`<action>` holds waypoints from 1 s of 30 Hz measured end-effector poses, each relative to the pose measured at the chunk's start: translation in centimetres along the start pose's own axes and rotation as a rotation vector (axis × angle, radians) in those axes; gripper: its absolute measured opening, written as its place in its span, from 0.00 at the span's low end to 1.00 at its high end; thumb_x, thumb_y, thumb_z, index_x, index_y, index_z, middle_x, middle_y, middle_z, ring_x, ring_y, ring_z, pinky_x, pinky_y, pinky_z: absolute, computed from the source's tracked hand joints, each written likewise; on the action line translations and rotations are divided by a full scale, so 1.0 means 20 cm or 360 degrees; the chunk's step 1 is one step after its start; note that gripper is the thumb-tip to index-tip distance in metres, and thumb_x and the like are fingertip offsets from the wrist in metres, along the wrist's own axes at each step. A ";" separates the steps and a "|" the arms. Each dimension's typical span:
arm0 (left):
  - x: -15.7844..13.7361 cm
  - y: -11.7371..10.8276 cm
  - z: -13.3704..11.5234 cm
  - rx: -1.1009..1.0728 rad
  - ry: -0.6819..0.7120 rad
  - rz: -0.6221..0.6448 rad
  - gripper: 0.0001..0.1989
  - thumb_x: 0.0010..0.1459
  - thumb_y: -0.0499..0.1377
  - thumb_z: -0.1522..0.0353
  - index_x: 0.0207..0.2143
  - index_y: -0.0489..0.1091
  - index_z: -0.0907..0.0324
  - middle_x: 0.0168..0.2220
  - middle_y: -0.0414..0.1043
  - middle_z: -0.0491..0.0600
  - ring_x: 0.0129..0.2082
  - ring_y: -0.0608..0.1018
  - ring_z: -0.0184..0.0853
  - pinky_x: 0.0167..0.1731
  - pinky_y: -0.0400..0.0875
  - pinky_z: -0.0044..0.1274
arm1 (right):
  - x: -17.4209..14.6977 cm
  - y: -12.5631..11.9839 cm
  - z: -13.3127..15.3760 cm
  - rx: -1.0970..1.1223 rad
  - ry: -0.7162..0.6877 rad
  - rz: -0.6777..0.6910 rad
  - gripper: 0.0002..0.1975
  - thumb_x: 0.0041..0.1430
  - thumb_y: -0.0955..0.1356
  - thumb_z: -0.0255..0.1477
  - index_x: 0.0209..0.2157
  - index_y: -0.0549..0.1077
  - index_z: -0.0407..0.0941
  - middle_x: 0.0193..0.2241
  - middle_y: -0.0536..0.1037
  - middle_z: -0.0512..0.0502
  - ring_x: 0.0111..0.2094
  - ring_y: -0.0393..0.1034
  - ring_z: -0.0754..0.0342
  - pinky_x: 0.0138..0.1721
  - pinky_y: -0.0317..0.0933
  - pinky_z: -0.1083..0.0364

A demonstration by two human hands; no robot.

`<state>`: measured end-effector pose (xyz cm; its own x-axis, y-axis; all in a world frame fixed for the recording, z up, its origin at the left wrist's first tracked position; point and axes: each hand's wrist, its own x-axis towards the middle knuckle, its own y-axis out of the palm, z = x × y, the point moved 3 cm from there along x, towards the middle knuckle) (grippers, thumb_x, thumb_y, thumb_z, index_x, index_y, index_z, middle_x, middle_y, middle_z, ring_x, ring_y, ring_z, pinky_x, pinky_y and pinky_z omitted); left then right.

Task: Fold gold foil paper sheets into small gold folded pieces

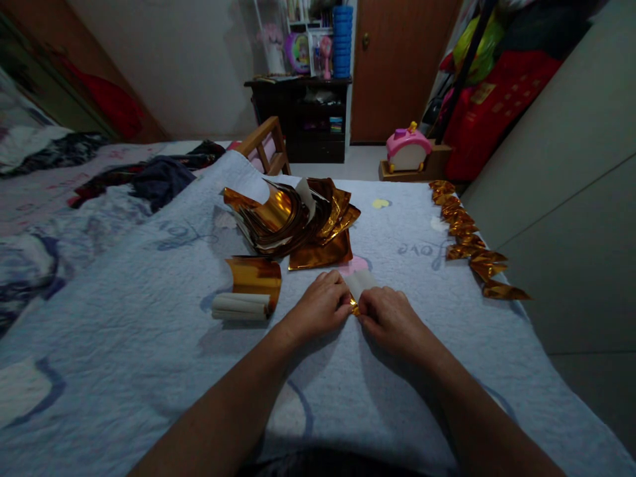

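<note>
Between my hands lies a sheet of gold foil paper (pixel 362 281), pale side up, with its near edge gathered into a gold fold. My left hand (pixel 326 301) pinches that edge from the left. From the right, my right hand (pixel 390 316) pinches the same edge, its fingers bent and close to the left ones. Just beyond is a large curled stack of gold foil sheets (pixel 293 218), fanned out at its right end. To the left sits a smaller roll of foil sheets (pixel 243 307), white side outward. Several folded gold foil pieces (pixel 460 225) lie in a row at the far right edge.
A light blue quilted cover (pixel 149 371) spreads under everything. Rumpled clothes (pixel 161 182) lie on a bed at the left. Beyond the far edge stand a wooden chair (pixel 271 142), a dark cabinet (pixel 298 119) and a pink toy (pixel 408 147). A pale panel (pixel 571 218) borders the right.
</note>
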<state>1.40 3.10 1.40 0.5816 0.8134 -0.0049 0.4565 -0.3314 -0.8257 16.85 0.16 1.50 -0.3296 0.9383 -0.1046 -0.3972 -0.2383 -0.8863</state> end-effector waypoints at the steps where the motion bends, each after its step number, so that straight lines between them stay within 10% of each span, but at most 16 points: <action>1: 0.00 0.00 0.00 0.0002 0.0005 -0.0004 0.05 0.58 0.57 0.74 0.29 0.68 0.58 0.36 0.67 0.49 0.41 0.70 0.39 0.44 0.65 0.30 | 0.00 0.00 0.00 -0.0003 -0.0006 0.0000 0.05 0.59 0.67 0.23 0.32 0.75 0.45 0.32 0.78 0.47 0.36 0.67 0.52 0.38 0.49 0.53; 30: 0.00 -0.02 0.00 -0.0136 -0.0059 0.0023 0.07 0.56 0.65 0.71 0.28 0.69 0.59 0.37 0.68 0.48 0.43 0.70 0.39 0.44 0.63 0.29 | 0.01 -0.02 0.06 -0.0250 0.0132 0.0056 0.10 0.63 0.64 0.26 0.32 0.77 0.42 0.34 0.81 0.40 0.38 0.72 0.46 0.36 0.50 0.51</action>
<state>1.34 3.19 1.72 0.5640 0.8249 -0.0386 0.5051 -0.3816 -0.7742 15.99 0.10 2.29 -0.2665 0.9491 -0.1677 -0.2457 -0.2352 -0.9404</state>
